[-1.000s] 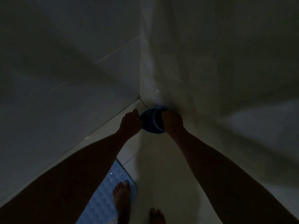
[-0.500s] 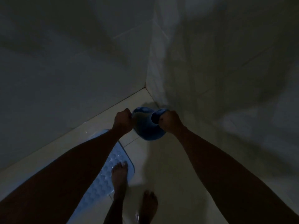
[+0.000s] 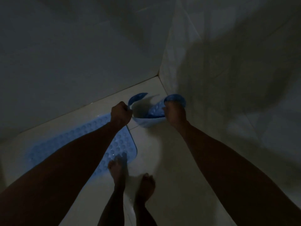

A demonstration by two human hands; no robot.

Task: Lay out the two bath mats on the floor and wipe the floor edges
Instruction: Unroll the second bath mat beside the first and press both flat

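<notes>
Dim light, tiled corner. Left hand (image 3: 120,113) fisted tight on one edge of second bath mat (image 3: 147,119); right hand (image 3: 175,113) fisted on opposite edge. Mat slung between both fists in a sagging U, ends curling up past knuckles, held above floor (image 3: 162,160) near corner where two walls (image 3: 81,62) meet. First bath mat (image 3: 78,144) flat along left wall base, left foot (image 3: 118,167) on its near corner. Right foot (image 3: 145,186) on bare tile. Open floor right of laid mat, up to right wall.
</notes>
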